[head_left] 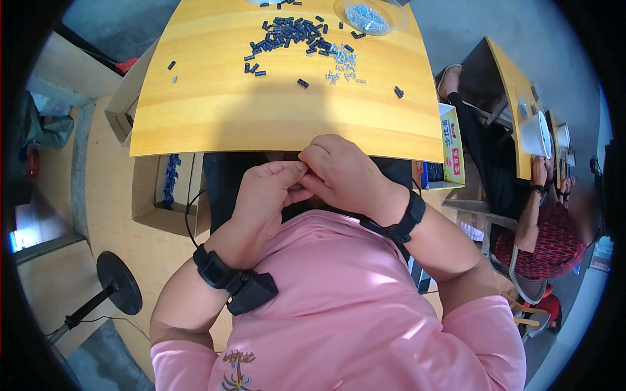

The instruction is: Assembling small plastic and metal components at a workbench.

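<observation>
My left hand [264,192] and my right hand [349,173] meet just off the near edge of the wooden table [365,117]. Thumbs and fingers of both are pinched together, fingertips nearly touching. Whatever they hold is too small or too covered to make out. Farther up the tabletop lies a heap of small black cylindrical parts [290,32]. Beside its right side is a scatter of small silver metal pieces [344,58]. A single black part [303,83] lies nearer to me, and a few more [399,92] are off to the right.
A clear round bowl [395,21] of metal pieces stands at the far right of the table. Below it are a cardboard box [145,202] with blue parts, left, and a yellow carton [452,140], right. Another person [541,241] sits at a table to the right, near a white tub [535,135].
</observation>
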Demonstrator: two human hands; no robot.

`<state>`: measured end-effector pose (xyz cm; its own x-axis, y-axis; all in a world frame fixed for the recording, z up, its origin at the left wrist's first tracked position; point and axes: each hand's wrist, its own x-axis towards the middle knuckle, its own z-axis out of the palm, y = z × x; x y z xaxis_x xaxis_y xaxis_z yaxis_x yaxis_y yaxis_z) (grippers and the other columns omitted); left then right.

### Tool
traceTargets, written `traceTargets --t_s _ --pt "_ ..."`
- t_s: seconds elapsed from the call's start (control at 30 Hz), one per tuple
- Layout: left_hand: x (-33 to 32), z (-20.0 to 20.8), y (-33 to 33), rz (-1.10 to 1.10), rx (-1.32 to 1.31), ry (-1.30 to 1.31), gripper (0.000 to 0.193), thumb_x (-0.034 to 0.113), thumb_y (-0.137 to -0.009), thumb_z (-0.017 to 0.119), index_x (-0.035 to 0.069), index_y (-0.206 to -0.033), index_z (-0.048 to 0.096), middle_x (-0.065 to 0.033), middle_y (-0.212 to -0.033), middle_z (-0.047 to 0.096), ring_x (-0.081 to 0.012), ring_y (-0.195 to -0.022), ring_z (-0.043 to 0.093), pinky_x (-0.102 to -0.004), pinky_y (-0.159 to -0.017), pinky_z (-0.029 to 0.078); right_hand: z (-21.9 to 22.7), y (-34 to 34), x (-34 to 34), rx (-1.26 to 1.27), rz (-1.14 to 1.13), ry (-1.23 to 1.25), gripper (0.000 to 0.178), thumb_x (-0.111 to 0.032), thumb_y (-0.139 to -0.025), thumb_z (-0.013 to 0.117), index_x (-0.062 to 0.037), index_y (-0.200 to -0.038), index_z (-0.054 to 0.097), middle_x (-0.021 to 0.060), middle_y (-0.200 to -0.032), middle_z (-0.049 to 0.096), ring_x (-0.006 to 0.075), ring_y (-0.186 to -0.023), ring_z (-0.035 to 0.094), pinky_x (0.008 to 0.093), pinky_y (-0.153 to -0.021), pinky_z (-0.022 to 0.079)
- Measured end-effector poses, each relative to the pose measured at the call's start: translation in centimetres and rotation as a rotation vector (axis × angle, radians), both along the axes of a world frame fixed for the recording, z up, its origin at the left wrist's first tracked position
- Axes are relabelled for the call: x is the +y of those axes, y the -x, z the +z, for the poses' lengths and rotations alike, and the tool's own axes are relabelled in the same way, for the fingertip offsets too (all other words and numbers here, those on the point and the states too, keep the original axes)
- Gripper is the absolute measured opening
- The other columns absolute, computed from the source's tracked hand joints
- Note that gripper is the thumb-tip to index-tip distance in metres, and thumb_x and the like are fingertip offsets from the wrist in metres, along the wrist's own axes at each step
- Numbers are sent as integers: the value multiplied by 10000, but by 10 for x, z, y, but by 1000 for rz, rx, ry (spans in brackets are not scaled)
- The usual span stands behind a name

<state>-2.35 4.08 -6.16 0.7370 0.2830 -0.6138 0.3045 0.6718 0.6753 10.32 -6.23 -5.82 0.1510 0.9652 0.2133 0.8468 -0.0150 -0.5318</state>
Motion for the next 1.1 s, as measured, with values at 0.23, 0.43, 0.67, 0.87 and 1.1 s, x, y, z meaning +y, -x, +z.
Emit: traceTargets --t_s 0.23,0.43,0.67,0.87,1.1 --pt "-2 -22 2 17 -10 98 213 160 -929 484 15 -998 624 -57 -923 638 -123 -855 594 -261 -808 473 -8 1 0 44 -4 29 160 -131 -723 625 -17 -796 539 141 -778 533 322 -803 545 393 -720 458" --pt "5 -21 -3 34 0 124 216 179 -934 490 21 -1003 620 -47 -936 635 -120 -851 590 -259 -810 471 -9 4 6 92 -119 -3 185 -152 -724 643 -22 -788 528 144 -790 538 327 -807 545 396 -716 460" --pt "10 -35 -5 17 -55 141 219 184 -931 499 15 -1019 607 -47 -938 636 -123 -865 592 -263 -815 467 -4 4 9 -31 -204 106 198 -187 -714 668 -39 -757 544 128 -768 550 319 -788 559 397 -699 471" --pt "0 -31 -8 107 1 166 204 149 -929 483 5 -1008 602 -55 -913 640 -134 -838 593 -262 -797 464 -8 -5 11 -54 -111 104 190 -178 -689 678 -51 -731 543 111 -731 527 304 -741 555 384 -642 467" --pt "-2 -31 -12 161 -9 122 185 117 -915 475 0 -972 606 -76 -896 634 -156 -832 594 -278 -787 456 -9 -7 12 -85 -60 111 158 -190 -704 661 -57 -733 580 107 -740 552 297 -748 572 385 -668 478"
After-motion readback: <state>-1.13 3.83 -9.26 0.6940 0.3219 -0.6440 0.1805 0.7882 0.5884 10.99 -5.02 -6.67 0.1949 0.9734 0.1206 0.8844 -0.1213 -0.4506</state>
